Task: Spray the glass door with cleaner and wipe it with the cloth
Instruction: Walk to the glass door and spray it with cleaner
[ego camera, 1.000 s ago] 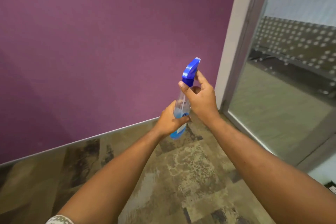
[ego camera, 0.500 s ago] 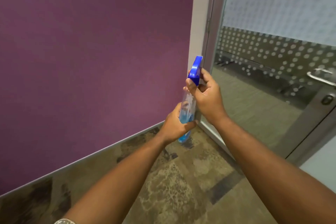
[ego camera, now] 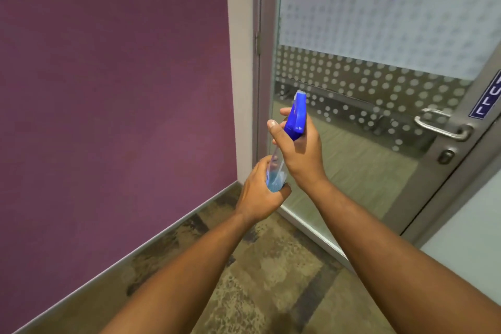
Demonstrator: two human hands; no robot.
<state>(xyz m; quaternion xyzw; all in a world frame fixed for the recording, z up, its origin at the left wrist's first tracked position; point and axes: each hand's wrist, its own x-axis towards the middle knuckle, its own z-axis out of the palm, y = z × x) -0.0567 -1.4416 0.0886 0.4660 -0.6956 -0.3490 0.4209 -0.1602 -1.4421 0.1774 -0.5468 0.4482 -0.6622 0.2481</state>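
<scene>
Glass door [ego camera: 379, 122] fills the right of the frame, and we have the spray bottle [ego camera: 279, 168] up at centre. Our left hand [ego camera: 257, 195] wraps the base; our right hand [ego camera: 301, 152] curls around the neck under the blue trigger head [ego camera: 296, 116]. We can't tell where the nozzle aims, so a squeeze now could mist the purple wall [ego camera: 113, 89] instead. Drips may land on the carpet [ego camera: 271, 279]. No cloth in sight, so streaks could dry before we wipe.
</scene>
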